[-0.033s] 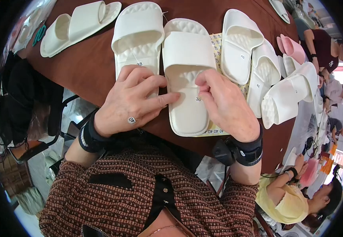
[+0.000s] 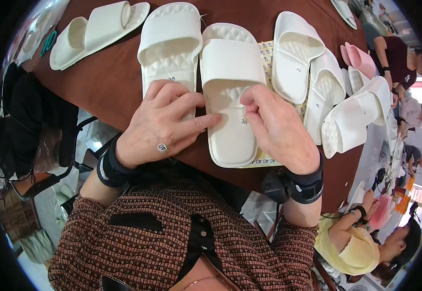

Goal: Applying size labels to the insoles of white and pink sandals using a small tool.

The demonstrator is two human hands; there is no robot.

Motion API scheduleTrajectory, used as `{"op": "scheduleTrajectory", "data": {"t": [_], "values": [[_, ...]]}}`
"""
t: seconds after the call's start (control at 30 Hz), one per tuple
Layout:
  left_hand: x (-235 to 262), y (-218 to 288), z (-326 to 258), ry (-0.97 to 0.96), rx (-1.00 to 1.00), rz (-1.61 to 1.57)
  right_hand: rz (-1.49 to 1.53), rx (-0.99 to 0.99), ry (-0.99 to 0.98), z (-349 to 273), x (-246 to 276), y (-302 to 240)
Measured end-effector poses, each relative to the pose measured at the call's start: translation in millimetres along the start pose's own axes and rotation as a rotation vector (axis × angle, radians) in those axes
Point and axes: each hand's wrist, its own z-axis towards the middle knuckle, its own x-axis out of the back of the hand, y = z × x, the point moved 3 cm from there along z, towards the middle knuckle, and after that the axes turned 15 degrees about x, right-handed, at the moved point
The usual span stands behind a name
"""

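Observation:
A white open-toe slipper (image 2: 232, 140) lies on a yellow sticker sheet (image 2: 264, 162), with a small printed mark (image 2: 244, 121) on its insole. My left hand (image 2: 160, 119) rests over the heel of another white slipper (image 2: 169, 29) to its left. Its fingers are apart, and one stretched finger touches the edge of the middle slipper. A small round sticker (image 2: 162, 147) is stuck on the back of this hand. Above the middle slipper's insole, beside the mark, my right hand (image 2: 281, 128) has thumb and forefinger drawn together in a pinch. Whatever is between them is hidden.
More white slippers (image 2: 296, 63) lie to the right, beside a pink pair (image 2: 359, 59). Another white pair (image 2: 97, 31) sits far left on the brown tablecloth (image 2: 99, 92). A black-draped chair (image 2: 38, 121) stands left. At the right sits a person in yellow (image 2: 349, 242).

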Motion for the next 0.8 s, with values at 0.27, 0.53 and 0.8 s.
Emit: {"op": "scheduleTrajectory", "data": {"t": [0.27,0.53,0.8], "values": [[-2,-1,0,-0.001,0.0,0.003,-0.067,-0.011,0.007,0,-2,0],[0,-4,0,0.04,0.001,-0.048,0.009,-0.085,-0.053,-1,8,-5],[8,-16,-11,0.245,0.009,-0.291,0.067,-0.063,0.01,-2,18,5]]}}
